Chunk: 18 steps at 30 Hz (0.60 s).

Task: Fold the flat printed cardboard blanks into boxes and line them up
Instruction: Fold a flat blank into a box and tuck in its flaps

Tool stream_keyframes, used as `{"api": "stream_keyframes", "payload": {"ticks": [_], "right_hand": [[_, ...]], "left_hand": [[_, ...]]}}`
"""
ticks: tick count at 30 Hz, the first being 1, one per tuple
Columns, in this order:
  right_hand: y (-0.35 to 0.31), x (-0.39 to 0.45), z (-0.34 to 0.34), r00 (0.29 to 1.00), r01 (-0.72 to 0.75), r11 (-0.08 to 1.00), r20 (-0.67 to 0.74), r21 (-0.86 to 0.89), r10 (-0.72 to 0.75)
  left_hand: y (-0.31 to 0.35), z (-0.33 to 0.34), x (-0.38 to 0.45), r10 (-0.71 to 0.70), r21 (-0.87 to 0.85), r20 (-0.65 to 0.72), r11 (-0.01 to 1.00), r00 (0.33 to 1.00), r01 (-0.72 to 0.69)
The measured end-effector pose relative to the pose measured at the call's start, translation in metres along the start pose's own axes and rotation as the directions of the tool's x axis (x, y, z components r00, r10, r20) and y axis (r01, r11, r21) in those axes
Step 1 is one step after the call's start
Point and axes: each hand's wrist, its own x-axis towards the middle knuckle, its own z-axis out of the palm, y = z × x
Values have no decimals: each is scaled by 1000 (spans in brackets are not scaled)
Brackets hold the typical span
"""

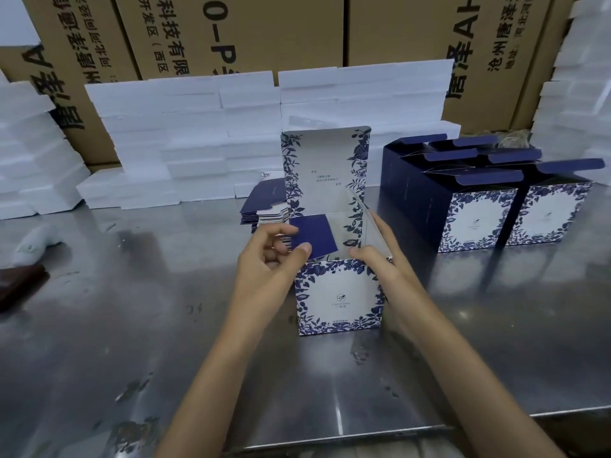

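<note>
A white box with blue floral print [340, 295] stands upright on the steel table [132, 309], its lid raised behind it. My left hand [267, 262] pinches the box's dark blue left side flap [314, 238] between thumb and fingers. On the right, my right hand [377, 249] grips the top edge of the box, with the thumb on the front rim and the fingers along the right wall. Behind the box lies a stack of flat printed blanks [264, 206]. Several folded boxes [479, 200] stand in rows at the right with their lids open.
White foam slabs [198, 133] are piled along the back and at both sides. Large brown cartons [251, 31] rise behind them. A dark object [20, 285] and a pale object [36, 242] lie at the left edge. The table's front edge runs near my forearms.
</note>
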Motion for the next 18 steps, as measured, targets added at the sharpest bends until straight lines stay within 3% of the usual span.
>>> {"api": "stream_keyframes", "payload": {"ticks": [3,6,11,18], "right_hand": [[5,-4,11,992,71,996,-109,56,-65],[6,-4,16,978,105,994,-183,43,-96],[3,-3,18,971,113,993,-215,25,-105],[6,0,18,965,119,993,-236,6,-114]], "left_hand": [[4,-3,8,-126,-10,58,992,990,127],[8,-8,11,-131,102,162,988,978,115],[19,-12,25,-202,284,248,950,948,128],[14,-7,34,-214,278,248,950,945,143]]}}
